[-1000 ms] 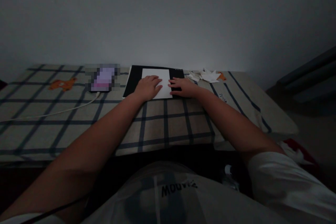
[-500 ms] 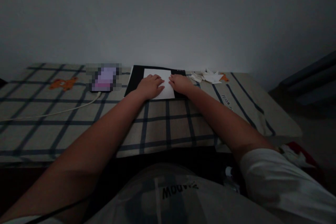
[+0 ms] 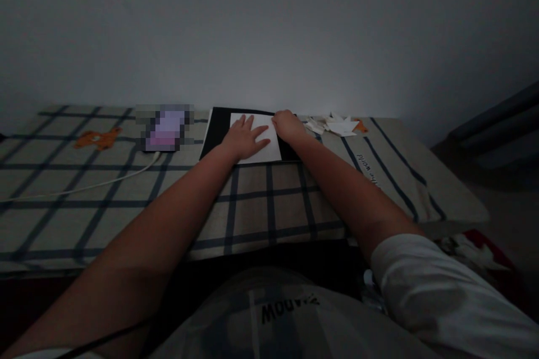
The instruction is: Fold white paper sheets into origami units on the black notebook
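Observation:
A white sheet of paper (image 3: 264, 151) lies on a black notebook or folder (image 3: 215, 132) near the wall. Spread flat over the paper's left part is my left hand (image 3: 243, 139), fingers apart. My right hand (image 3: 289, 125) is curled at the paper's upper right edge, with its fingertips closed against that edge. Whether the paper is pinched between them is hard to see in the dim light, but the fingers meet its border. To the right of this hand sit several folded white paper pieces (image 3: 334, 124).
A phone (image 3: 166, 130) with a blurred screen lies on the left, its white cable (image 3: 96, 180) running off the left edge. The checked tablecloth (image 3: 269, 196) has orange printed patches. Below the table on the right, a bottle (image 3: 373, 291) stands near a red container holding pale scraps (image 3: 475, 252).
My left hand's fingers have spread wider on the paper. My right hand has shifted slightly up and curled its fingers at the paper's right edge. The view has tilted slightly.

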A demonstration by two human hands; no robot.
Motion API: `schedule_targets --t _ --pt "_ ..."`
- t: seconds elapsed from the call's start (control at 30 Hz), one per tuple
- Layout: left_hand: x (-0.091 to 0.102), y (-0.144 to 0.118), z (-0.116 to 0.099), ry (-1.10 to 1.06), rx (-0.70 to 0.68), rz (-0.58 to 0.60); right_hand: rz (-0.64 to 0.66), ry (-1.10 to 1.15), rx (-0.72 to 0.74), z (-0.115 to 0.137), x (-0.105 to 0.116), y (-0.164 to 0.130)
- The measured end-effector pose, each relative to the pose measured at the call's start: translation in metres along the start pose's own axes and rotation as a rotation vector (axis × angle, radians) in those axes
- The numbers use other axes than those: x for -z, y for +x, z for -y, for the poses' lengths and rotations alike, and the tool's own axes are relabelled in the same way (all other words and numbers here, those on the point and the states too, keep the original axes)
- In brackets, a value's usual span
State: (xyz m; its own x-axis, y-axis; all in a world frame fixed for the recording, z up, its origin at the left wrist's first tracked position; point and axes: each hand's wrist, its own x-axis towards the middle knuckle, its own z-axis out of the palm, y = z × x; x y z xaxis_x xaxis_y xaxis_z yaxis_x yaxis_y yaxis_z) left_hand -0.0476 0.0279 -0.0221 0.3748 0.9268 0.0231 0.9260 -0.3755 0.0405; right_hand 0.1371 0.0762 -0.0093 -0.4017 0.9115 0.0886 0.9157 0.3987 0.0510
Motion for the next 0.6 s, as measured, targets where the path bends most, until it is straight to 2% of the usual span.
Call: schedule_targets --t 0.23,0.6 --pt "0.006 -0.001 -0.003 0.021 0.019 0.052 -0.042 0.181 -0.135 -0.013 0.003 0.029" --pt "0.006 -0.001 -0.004 0.021 0.030 0.051 -0.045 0.145 -0.193 -0.013 -0.002 0.038"
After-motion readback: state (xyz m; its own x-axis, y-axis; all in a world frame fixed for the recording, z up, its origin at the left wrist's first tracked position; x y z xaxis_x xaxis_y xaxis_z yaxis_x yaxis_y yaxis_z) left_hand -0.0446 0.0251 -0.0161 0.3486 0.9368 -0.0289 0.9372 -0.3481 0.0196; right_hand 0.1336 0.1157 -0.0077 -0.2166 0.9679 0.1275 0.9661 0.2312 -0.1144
